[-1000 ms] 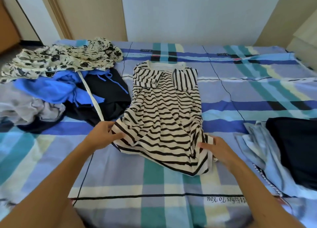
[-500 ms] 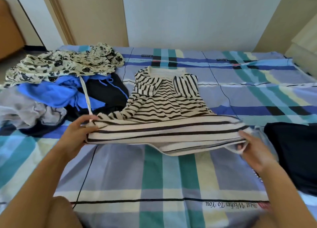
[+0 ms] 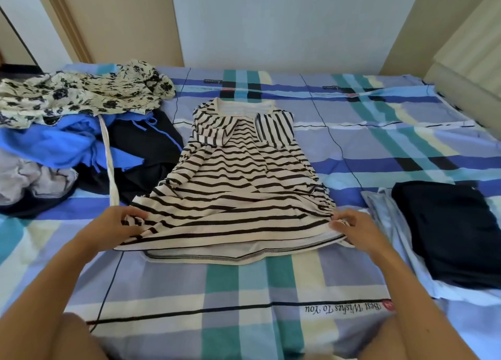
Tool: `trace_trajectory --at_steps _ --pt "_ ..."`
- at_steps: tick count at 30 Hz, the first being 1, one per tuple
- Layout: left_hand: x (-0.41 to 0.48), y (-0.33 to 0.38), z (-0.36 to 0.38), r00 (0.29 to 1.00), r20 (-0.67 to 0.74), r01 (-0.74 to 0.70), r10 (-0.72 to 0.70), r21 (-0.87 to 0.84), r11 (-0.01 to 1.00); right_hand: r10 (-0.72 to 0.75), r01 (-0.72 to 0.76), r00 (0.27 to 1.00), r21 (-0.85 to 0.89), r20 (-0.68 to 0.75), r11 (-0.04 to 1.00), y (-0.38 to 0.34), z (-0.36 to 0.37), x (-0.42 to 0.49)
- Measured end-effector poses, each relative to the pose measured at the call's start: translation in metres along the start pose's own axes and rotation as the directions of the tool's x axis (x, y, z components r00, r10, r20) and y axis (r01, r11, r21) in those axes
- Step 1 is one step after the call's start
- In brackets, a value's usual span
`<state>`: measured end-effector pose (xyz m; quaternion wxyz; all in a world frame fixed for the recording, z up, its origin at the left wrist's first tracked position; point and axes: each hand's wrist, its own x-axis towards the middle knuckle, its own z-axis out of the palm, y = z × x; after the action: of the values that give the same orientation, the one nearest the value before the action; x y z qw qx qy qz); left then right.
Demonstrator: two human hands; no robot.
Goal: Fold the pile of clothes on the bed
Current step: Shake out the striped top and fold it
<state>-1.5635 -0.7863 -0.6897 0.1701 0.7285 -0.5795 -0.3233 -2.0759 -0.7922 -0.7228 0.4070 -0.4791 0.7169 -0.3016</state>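
Cream-and-black striped knit dress (image 3: 238, 186) lies mid-frame on the plaid-sheeted bed (image 3: 244, 292), sleeves tucked in. Left hand (image 3: 113, 229) and right hand (image 3: 352, 228) have fingers pinched on the hem corners. Folded dark stack (image 3: 447, 229) at right looks done; unfolded heap (image 3: 81, 132) upper left remains.
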Motion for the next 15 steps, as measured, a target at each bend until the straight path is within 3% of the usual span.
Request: trace_trajectory --at_steps 3,6,8,12,15 --pt "-0.007 -0.002 -0.007 0.997 -0.08 -0.005 0.0 -0.064 0.998 0.018 -0.017 0.999 0.012 -0.039 1.0 -0.002 -0.01 -0.006" --pt "-0.02 -0.011 -0.017 0.987 -0.159 -0.007 -0.012 -0.117 0.993 -0.074 0.085 0.992 0.113 -0.098 0.99 -0.005 -0.026 -0.022" --pt "-0.03 -0.021 -0.021 0.985 -0.17 -0.007 -0.011 -0.101 0.995 -0.084 0.092 0.994 0.147 -0.065 0.985 -0.004 -0.037 -0.032" --pt "-0.039 -0.055 -0.022 0.994 -0.074 0.085 -0.078 0.093 0.992 0.079 -0.055 0.97 -0.107 0.229 0.993 0.02 -0.039 -0.039" --pt "-0.037 -0.057 -0.013 0.986 0.038 0.149 -0.16 0.205 0.967 0.161 -0.026 0.93 -0.377 0.331 0.926 0.035 -0.03 -0.038"
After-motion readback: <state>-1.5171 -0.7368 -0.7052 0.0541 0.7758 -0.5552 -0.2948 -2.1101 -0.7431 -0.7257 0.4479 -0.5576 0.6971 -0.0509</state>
